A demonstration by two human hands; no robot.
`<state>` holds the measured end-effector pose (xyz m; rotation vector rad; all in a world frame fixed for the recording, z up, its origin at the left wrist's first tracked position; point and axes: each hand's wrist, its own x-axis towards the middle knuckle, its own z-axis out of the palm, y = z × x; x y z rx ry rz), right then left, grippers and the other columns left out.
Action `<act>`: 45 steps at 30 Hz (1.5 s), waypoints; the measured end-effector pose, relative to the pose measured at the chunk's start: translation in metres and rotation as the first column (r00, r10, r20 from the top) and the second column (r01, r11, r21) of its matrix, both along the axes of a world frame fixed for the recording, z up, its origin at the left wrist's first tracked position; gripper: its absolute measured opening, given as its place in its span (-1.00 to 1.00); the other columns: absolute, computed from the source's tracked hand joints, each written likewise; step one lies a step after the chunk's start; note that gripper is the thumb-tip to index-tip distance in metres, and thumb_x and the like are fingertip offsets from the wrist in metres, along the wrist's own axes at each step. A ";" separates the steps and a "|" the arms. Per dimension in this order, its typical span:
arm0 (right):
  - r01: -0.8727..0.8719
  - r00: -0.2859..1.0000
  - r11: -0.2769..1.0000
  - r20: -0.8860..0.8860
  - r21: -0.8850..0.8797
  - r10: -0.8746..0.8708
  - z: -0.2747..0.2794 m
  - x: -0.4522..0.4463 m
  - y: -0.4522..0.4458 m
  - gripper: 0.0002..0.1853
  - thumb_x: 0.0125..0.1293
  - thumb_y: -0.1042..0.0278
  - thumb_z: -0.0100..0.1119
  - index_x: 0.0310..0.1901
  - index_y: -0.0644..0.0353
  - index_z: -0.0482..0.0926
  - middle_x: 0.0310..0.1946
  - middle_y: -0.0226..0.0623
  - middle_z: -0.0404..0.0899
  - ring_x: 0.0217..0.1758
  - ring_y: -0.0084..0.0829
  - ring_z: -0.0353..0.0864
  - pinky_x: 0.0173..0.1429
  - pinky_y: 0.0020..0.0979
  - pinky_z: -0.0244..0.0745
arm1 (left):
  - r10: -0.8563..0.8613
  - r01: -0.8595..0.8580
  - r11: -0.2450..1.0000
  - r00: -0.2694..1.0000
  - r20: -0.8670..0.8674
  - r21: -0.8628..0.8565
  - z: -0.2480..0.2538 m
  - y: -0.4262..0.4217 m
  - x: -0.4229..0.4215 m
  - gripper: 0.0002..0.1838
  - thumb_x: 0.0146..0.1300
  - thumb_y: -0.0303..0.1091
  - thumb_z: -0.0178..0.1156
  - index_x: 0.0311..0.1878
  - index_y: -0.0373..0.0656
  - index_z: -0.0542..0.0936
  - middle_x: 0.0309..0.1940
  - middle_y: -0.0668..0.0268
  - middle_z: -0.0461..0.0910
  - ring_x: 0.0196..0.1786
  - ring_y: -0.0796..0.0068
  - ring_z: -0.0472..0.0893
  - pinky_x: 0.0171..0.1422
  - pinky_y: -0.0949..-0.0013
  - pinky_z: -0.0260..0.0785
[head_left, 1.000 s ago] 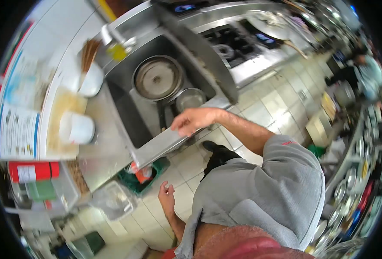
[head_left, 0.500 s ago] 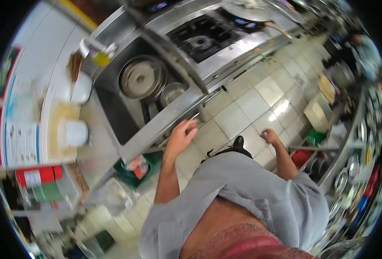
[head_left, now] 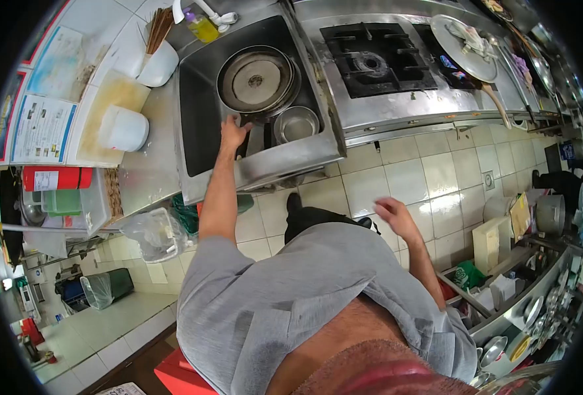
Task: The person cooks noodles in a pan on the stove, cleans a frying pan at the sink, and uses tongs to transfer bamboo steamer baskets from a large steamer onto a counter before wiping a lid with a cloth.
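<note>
My left hand point(head_left: 233, 135) reaches over the near side of the metal sink point(head_left: 291, 158), its fingers apart. Just beyond its fingertips lies a stack of round frying pans point(head_left: 255, 82), whose dark handles point(head_left: 255, 138) point toward me. Whether the fingers touch a pan or a handle I cannot tell. A smaller metal pot point(head_left: 297, 125) sits to the right of these handles in the sink. Away from everything, my right hand point(head_left: 397, 218) hangs over the tiled floor with its fingers loosely bent and nothing in it.
Right of the sink is a gas stove point(head_left: 377, 62) bearing a large pan point(head_left: 466, 49) with a wooden handle. A soap bottle point(head_left: 201, 27), white tub point(head_left: 124, 128) and holder of sticks point(head_left: 158, 64) stand at left. Shelves of metalware point(head_left: 535, 316) line the lower right.
My left hand has moved forward from outside the sink to beside the stacked pans. The view has turned and my body is closer to the sink. My right hand's fingers have loosened.
</note>
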<state>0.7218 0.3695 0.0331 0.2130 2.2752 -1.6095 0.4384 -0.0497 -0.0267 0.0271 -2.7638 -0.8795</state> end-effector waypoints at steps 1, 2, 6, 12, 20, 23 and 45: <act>-0.038 0.999 0.989 -0.039 -0.140 0.033 0.024 -0.027 -0.032 -0.74 0.27 0.30 0.13 -0.13 0.32 0.51 -0.31 -0.31 0.56 -0.30 -0.57 0.45 -0.20 -0.48 0.40 | 0.060 -0.051 0.986 0.997 0.049 -0.158 -0.027 -0.014 -0.013 -0.52 -0.04 -0.14 0.37 -0.15 -0.34 0.56 -0.36 0.05 0.60 -0.27 0.14 0.60 -0.11 0.21 0.42; -0.079 0.995 0.958 -0.081 -0.276 0.059 0.044 -0.052 -0.064 -0.73 0.27 0.29 0.13 -0.10 0.31 0.50 -0.30 -0.33 0.55 -0.28 -0.58 0.46 -0.20 -0.49 0.40 | 0.125 -0.092 0.945 0.988 0.087 -0.315 -0.044 -0.027 -0.026 -0.44 -0.10 -0.09 0.40 -0.15 -0.38 0.56 -0.33 -0.01 0.60 -0.24 0.06 0.60 -0.10 0.17 0.43; -0.176 0.984 0.793 -0.107 -0.584 0.140 0.064 -0.168 -0.174 -0.61 0.27 0.32 0.13 0.07 0.32 0.39 -0.32 -0.36 0.50 -0.28 -0.60 0.47 -0.21 -0.53 0.42 | -0.171 -0.017 0.977 0.523 0.835 0.211 -0.064 -0.046 -0.059 -0.27 -0.18 -0.04 0.43 -0.02 -0.40 0.46 -0.14 -0.02 0.56 -0.10 0.17 0.58 -0.09 0.23 0.43; 0.321 0.916 0.886 0.348 -0.333 -0.201 -0.050 -0.325 -0.272 -0.54 0.21 0.13 0.20 -0.02 0.33 0.38 -0.37 -0.33 0.45 -0.45 -0.52 0.41 -0.38 -0.48 0.41 | -0.162 0.107 0.987 0.738 0.655 0.124 -0.106 -0.045 -0.045 -0.40 -0.16 -0.12 0.41 -0.10 -0.35 0.50 -0.30 0.07 0.62 -0.23 0.21 0.62 -0.12 0.22 0.44; 0.746 0.663 0.514 0.540 -0.423 -0.518 -0.126 -0.364 -0.319 -0.57 0.15 0.21 0.28 -0.08 0.27 0.35 -0.27 -0.14 0.47 -0.40 -0.30 0.55 -0.45 -0.28 0.55 | 0.029 -0.052 0.998 0.765 0.644 0.017 -0.048 -0.026 -0.040 -0.57 -0.08 -0.32 0.32 -0.14 -0.34 0.49 -0.31 0.02 0.60 -0.23 0.08 0.61 -0.14 0.14 0.42; 0.729 0.679 0.459 0.456 -0.508 -0.575 -0.159 -0.373 -0.325 -0.55 0.13 0.36 0.26 -0.01 0.27 0.28 -0.23 -0.09 0.48 -0.41 -0.27 0.56 -0.45 -0.27 0.56 | -0.249 -0.035 0.933 0.660 0.709 0.359 -0.069 -0.037 -0.051 -0.67 -0.08 -0.36 0.33 -0.24 -0.31 0.52 -0.48 0.15 0.58 -0.46 0.27 0.60 -0.34 0.23 0.44; 0.747 0.659 0.644 -0.310 0.165 -0.685 -0.092 -0.413 -0.296 -0.27 0.17 0.09 0.19 0.25 0.27 0.09 0.09 0.17 0.25 0.02 0.08 0.37 0.08 0.00 0.31 | -0.672 -0.573 0.296 0.444 0.593 0.765 -0.024 -0.052 -0.045 -0.77 0.03 -0.55 0.16 -0.48 -0.07 0.28 -0.75 0.46 0.23 -0.78 0.64 0.19 -0.70 0.44 0.13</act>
